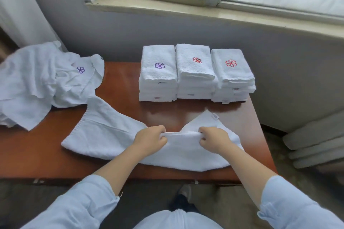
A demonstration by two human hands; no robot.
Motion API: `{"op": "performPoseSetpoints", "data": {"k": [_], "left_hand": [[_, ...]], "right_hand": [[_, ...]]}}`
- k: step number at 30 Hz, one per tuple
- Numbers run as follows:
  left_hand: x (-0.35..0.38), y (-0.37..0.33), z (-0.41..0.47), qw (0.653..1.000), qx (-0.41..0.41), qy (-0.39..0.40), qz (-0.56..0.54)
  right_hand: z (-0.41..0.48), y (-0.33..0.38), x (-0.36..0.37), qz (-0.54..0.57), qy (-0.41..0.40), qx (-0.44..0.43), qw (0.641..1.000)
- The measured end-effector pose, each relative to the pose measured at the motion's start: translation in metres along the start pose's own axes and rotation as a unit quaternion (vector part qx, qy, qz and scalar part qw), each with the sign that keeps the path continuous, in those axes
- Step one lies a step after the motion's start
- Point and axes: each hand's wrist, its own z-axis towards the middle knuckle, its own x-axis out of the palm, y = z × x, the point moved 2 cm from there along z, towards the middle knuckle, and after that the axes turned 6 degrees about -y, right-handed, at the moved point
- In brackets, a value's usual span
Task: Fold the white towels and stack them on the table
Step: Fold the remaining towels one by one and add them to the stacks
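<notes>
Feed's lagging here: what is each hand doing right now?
Left hand: fingers pinch the towel at its raised fold.
Right hand: fingers pinch the same towel's fold.

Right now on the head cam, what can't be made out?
Head view only:
Held towel: middle covered by both forearms; no logo shows.
Left hand, right hand: fingertips curled out of sight in the gripped fold.
Unfolded pile: cut off by the left edge, count unknown.
Folded stacks: tags too small to read; layers blur together.

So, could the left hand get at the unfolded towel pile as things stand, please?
Probably yes: nothing stands between the left hand and the pile, though it must first let go of the towel it grips.
</notes>
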Motion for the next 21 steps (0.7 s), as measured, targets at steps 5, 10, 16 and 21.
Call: {"op": "performPoseSetpoints", "data": {"k": [5,10,16,21], "left_hand": [[0.022,-0.002,-0.052,0.997,0.027,0.073,0.031],[0.049,0.0,-0.093,0.988,0.019,0.151,0.04],[0.052,-0.014,-0.103,0.991,0.03,0.13,0.029],[0.048,-0.031,-0.081,0.994,0.032,0.101,0.021]], "right_hand": [[-0.065,0.012,0.016,-0.028,0.05,0.008,0.998],[-0.121,0.013,0.053,-0.024,0.079,0.031,0.996],[-0.148,0.004,0.066,0.055,0.07,0.078,0.993],[-0.13,-0.006,0.05,0.082,0.056,0.078,0.992]]}}
